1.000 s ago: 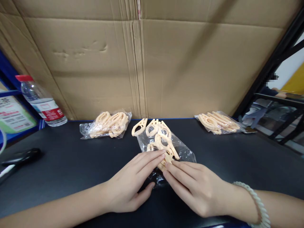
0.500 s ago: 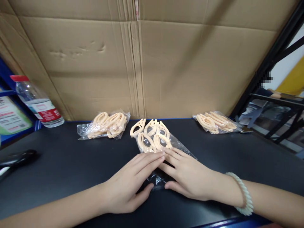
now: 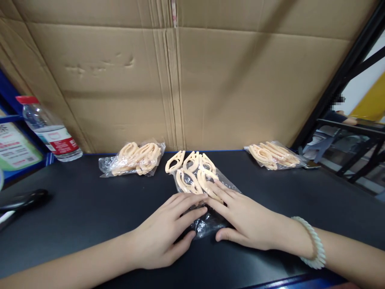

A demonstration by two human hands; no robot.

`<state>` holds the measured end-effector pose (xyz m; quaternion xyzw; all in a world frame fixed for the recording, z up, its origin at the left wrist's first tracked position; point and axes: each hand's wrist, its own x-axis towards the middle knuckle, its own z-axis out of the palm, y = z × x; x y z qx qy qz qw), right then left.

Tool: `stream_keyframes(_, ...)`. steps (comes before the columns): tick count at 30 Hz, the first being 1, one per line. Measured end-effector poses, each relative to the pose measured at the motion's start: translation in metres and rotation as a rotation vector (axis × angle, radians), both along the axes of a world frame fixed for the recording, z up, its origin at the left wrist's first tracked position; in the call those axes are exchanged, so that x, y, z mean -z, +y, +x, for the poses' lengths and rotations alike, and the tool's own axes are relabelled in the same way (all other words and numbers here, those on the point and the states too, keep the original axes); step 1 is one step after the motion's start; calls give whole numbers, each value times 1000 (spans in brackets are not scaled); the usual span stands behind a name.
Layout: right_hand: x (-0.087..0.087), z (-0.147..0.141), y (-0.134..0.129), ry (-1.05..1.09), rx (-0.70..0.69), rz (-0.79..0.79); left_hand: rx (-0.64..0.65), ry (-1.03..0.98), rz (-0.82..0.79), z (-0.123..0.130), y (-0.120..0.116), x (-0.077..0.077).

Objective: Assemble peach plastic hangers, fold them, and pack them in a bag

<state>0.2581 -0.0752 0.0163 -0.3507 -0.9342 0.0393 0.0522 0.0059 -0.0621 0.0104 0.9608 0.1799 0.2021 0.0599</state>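
Note:
Several cream looped plastic pieces [image 3: 187, 181] lie at the middle of the black table, the lower ones on or in a clear plastic bag [image 3: 207, 225]. My left hand [image 3: 170, 230] rests at the near left side of them, fingers extended over the bag. From the right, my right hand [image 3: 243, 218] lies with spread fingers on the bag and the nearest right piece, its thumb apart. The fingertips of both hands nearly meet. Neither hand is wrapped round anything.
Bagged cream pieces lie behind on the left [image 3: 136, 158] and on the right [image 3: 272, 155]. A water bottle [image 3: 57, 134] stands at the far left, near a black object [image 3: 28, 198]. Cardboard [image 3: 120, 80] rises behind; a person [image 3: 338, 116] is beyond the right frame.
My right hand has shifted slightly right, its fingers now over the right piece. My left fingers have spread a little. More of the nearest pieces and bag shows between the hands.

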Motion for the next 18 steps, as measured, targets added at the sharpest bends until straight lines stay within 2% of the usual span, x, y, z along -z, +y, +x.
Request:
stream_keyframes(7,1,3,-8,-30,30,57,-75,110,15,-3,1,5)
stream_keyframes(10,5,4,-13,-40,42,159,-75,123,-7,-2,1,7)
stream_keyframes(15,15,-1,-19,-35,54,419,-52,74,-22,-2,1,6)
stream_keyframes(18,20,-5,-19,-35,59,428,-31,106,-36,-2,1,4)
